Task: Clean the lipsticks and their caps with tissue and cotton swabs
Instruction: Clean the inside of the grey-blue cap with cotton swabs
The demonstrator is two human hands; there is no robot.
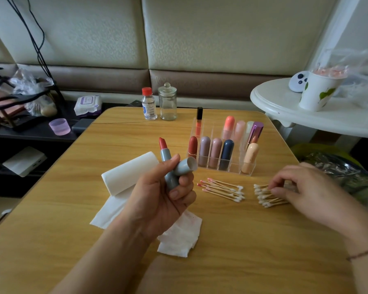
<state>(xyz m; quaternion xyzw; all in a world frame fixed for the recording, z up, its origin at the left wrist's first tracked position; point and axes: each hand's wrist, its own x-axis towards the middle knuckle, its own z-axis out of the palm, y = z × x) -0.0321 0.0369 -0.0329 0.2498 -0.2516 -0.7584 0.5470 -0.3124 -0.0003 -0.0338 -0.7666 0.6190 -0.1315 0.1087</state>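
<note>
Cream padded wall (221, 32), wooden table (242, 240), white round side table (285, 107)

Both forearms are bare, with a thin dark cord bracelet (363, 254) around the right wrist.

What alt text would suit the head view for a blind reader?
The left hand holds an open red lipstick and its grey cap, while the right hand picks from clean cotton swabs on a wooden table.

A small bottle (149, 103) with a red cap stands beside a lidded glass jar (167, 102) at the tabletop's (232, 240) far edge. A paper cup (316, 92) sits on the white round table (285, 107) to the right, and a purple cup (59, 126) and a pack of wipes (88, 105) lie on the dark shelf to the left.
</note>
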